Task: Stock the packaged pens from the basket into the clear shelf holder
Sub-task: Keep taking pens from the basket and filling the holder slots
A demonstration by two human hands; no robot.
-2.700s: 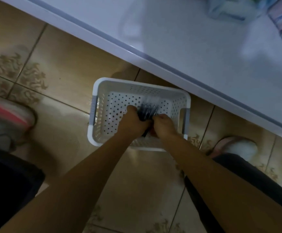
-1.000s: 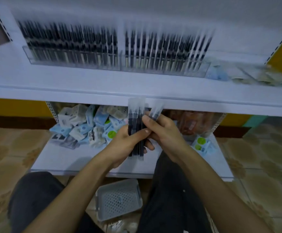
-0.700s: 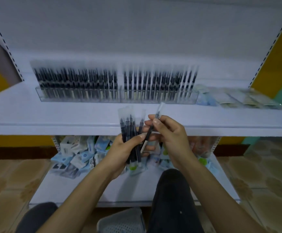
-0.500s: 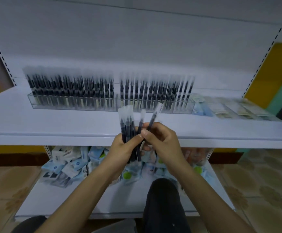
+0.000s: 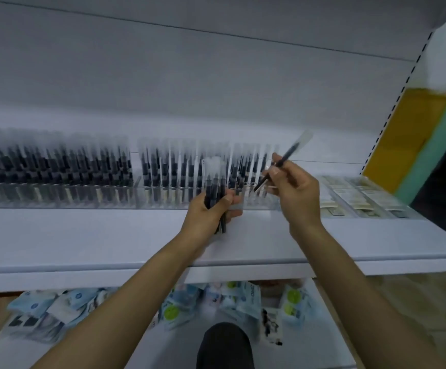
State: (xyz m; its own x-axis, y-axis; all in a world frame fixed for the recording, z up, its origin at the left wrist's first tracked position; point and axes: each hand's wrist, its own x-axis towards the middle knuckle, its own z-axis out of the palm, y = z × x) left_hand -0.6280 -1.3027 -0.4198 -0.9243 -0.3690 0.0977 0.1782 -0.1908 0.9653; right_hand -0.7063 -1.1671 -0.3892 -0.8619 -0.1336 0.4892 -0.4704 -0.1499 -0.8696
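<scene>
The left hand [image 5: 211, 209] is positioned near the centre of the view, above the white shelf [image 5: 83, 241]. Its fingers and thumb are curled round a bundle of packaged pens [image 5: 214, 182], held upright: the clear sleeve tops project above the fist toward 12 o'clock, and the dark lower ends protrude below it toward 6 o'clock. The right hand [image 5: 295, 193] sits at 3 o'clock of the left hand, apart from it. Its thumb and forefinger pinch a single packaged pen [image 5: 283, 162]; the remaining fingers are loosely curled beneath. This pen is tilted, with its sleeve top toward 1 o'clock and its dark tip toward 7 o'clock. The clear shelf holder [image 5: 57, 199] runs along the back of the shelf from 9 o'clock to just behind the right hand. A gap near its middle separates two groups of upright packaged pens; motion blur prevents a count. The end of the holder behind the single pen appears more sparsely filled. Whether the single pen touches the holder cannot be determined. At 3 o'clock of the holder, flat packets [image 5: 363, 198] lie on the same shelf. At 6 o'clock, a lower shelf [image 5: 163, 352] carries loose blue-and-white packets [image 5: 240, 296], and a dark-clothed knee [image 5: 224, 344] shows at the bottom edge.
</scene>
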